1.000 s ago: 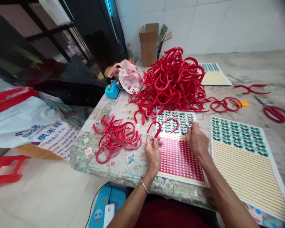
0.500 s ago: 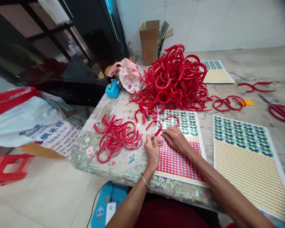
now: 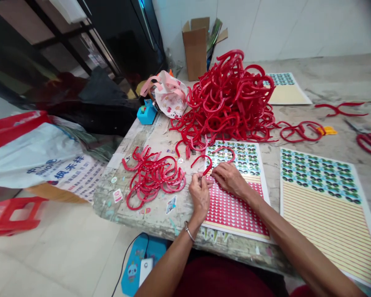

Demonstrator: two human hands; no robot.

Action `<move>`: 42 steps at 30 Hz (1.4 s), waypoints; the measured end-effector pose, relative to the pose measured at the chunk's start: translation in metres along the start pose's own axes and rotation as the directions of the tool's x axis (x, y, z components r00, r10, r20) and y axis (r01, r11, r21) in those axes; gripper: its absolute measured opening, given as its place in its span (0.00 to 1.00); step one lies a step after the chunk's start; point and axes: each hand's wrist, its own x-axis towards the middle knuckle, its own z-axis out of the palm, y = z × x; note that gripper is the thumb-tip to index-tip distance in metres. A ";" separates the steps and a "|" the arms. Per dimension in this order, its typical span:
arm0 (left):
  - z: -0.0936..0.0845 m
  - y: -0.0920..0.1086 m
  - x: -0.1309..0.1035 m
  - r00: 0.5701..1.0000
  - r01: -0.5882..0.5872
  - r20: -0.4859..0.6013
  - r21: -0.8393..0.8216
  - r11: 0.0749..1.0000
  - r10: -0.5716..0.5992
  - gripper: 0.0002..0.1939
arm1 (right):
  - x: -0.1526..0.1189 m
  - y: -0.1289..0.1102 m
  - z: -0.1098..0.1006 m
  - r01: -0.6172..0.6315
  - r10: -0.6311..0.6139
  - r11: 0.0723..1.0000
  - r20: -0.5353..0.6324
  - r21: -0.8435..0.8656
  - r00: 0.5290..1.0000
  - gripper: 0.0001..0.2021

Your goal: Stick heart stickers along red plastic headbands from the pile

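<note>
A curved red band (image 3: 207,165) has its lower end pinched in the fingers of my left hand (image 3: 200,194), above the left edge of a sticker sheet (image 3: 235,206) with green-blue and red patterns. Close beside it, my right hand (image 3: 228,177) rests on that sheet, fingers bent together near the band's end; anything between them is too small to make out. Another curved band (image 3: 230,149) lies on the sheet's upper part. To the left is a small pile of red and pink bands (image 3: 156,175). A large heap of red bands (image 3: 231,103) stands behind.
A second sticker sheet (image 3: 327,218) lies at the right, a third (image 3: 287,95) at the back. Red-handled scissors (image 3: 369,142) are at the right edge. A blue tape dispenser (image 3: 146,113), a patterned bag (image 3: 171,97) and a cardboard box (image 3: 195,53) stand behind.
The view has shifted slightly. Both hands keep nearly the same place and pose, the left one still at the band's end.
</note>
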 end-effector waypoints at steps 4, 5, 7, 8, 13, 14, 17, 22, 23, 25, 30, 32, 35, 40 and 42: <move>0.000 0.000 0.000 1.000 -0.008 0.001 0.018 1.000 0.008 0.03 | 0.004 0.000 -0.001 0.005 -0.005 1.000 0.035 0.000 0.999 0.10; 0.000 -0.001 0.000 1.000 -0.011 0.004 0.024 1.000 0.011 0.03 | 0.005 0.000 -0.001 0.007 -0.007 1.000 0.044 0.012 0.999 0.09; 0.000 -0.001 0.000 1.000 -0.018 0.011 0.039 0.999 0.017 0.03 | 0.006 0.002 0.001 0.006 -0.008 0.999 0.050 0.040 0.999 0.08; 0.000 -0.002 0.000 1.000 -0.021 0.014 0.048 0.999 0.021 0.03 | 0.007 0.003 0.002 0.005 -0.007 0.999 0.047 0.047 0.999 0.07; -0.001 -0.002 -0.001 0.998 -0.050 0.031 0.101 0.994 0.047 0.02 | 0.006 -0.001 0.007 -0.072 0.077 0.975 -0.017 0.209 0.997 0.08; -0.001 -0.002 -0.001 0.998 -0.056 0.034 0.112 0.992 0.052 0.03 | 0.006 -0.002 0.004 -0.101 0.113 0.962 -0.035 0.253 0.993 0.08; -0.002 -0.006 -0.001 0.997 -0.071 0.039 0.142 0.987 0.066 0.04 | 0.007 0.000 -0.019 -0.230 0.302 0.869 -0.103 0.438 0.948 0.10; -0.004 -0.013 0.000 0.995 -0.095 0.051 0.164 0.982 0.088 0.05 | 0.016 0.028 -0.105 -0.038 0.567 0.692 -0.511 0.721 0.645 0.09; -0.004 -0.013 0.000 0.994 -0.101 0.055 0.160 0.982 0.094 0.05 | 0.018 0.030 -0.123 0.003 0.564 0.704 -0.560 0.711 0.607 0.08; -0.004 -0.011 0.000 0.993 -0.111 0.063 0.141 0.984 0.103 0.04 | 0.021 0.027 -0.152 0.018 0.532 0.729 -0.582 0.685 0.615 0.08; 0.002 0.026 -0.005 0.990 -0.100 0.106 0.032 0.994 0.096 0.06 | 0.021 -0.011 -0.161 -0.123 0.362 0.809 -0.322 0.575 0.875 0.09; 0.005 0.054 -0.012 0.976 -0.081 0.194 -0.076 0.994 0.095 0.08 | 0.018 -0.026 -0.151 -0.148 0.284 0.858 -0.213 0.493 0.935 0.08; 0.010 0.092 -0.022 0.937 0.009 0.340 -0.254 0.967 0.081 0.09 | 0.010 -0.042 -0.141 -0.113 0.187 0.919 -0.166 0.378 0.968 0.06; 0.014 0.110 -0.033 0.898 0.138 0.439 -0.371 0.918 0.043 0.07 | -0.002 -0.054 -0.135 -0.034 0.058 0.989 -0.171 0.144 0.984 0.05; 0.013 0.105 -0.036 0.901 0.133 0.431 -0.384 0.914 0.051 0.06 | -0.005 -0.057 -0.135 -0.014 0.016 1.000 -0.173 0.013 0.985 0.05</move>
